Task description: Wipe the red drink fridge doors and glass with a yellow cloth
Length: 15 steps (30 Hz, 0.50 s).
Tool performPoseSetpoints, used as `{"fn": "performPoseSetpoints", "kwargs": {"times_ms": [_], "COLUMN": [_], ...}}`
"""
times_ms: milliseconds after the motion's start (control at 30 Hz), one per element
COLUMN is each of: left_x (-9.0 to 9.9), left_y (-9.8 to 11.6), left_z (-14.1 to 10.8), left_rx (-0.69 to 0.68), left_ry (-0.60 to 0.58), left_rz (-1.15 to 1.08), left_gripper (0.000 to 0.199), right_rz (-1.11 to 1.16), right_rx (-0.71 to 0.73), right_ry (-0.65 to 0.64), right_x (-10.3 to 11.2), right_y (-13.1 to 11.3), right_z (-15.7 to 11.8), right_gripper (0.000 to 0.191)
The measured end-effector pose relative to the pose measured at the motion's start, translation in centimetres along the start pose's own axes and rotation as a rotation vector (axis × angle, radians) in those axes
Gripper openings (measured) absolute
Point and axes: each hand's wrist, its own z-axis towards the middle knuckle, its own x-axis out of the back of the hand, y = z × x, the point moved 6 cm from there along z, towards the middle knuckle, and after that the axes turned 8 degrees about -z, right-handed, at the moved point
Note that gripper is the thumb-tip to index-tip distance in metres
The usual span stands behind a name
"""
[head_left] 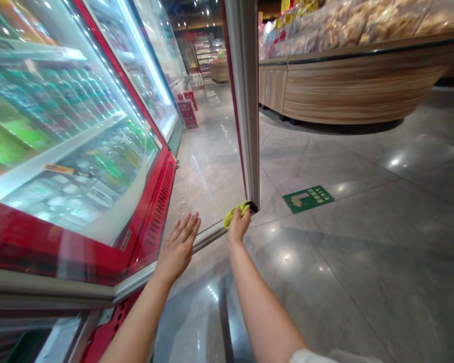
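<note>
A glass cooler door stands swung out in front of me, with a grey metal frame [246, 106] and a bottom rail [210, 238]. At the door's lower outer corner my right hand [239, 226] presses a yellow-green cloth [231, 214] against the frame. Part of the cloth is hidden behind my fingers. My left hand [178, 248] is open, fingers stretched out and held together, at the glass just above the bottom rail. Whether its palm touches the glass I cannot tell.
On the left is a red-framed drinks cooler [151, 201] with shelves of bottles [60, 101]. A wood-panelled display counter [348, 91] with bagged goods stands at the back right. A green exit sign [308, 198] lies on the grey tiled floor [363, 242].
</note>
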Motion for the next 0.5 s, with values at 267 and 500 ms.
{"fn": "performPoseSetpoints", "kwargs": {"times_ms": [267,500], "left_x": [-1.3,-1.6], "left_y": [0.3,0.7], "left_z": [-0.5,-0.7], "left_rx": [0.089,0.097], "left_ry": [0.02,0.062], "left_rz": [0.045,0.066], "left_gripper": [0.082,0.076], "right_rz": [-0.009,-0.061], "right_rx": [-0.085,0.099], "right_ry": [0.114,0.083], "right_x": [0.8,1.7], "right_y": [1.5,-0.3], "right_z": [-0.2,-1.1], "right_gripper": [0.06,0.051]}}
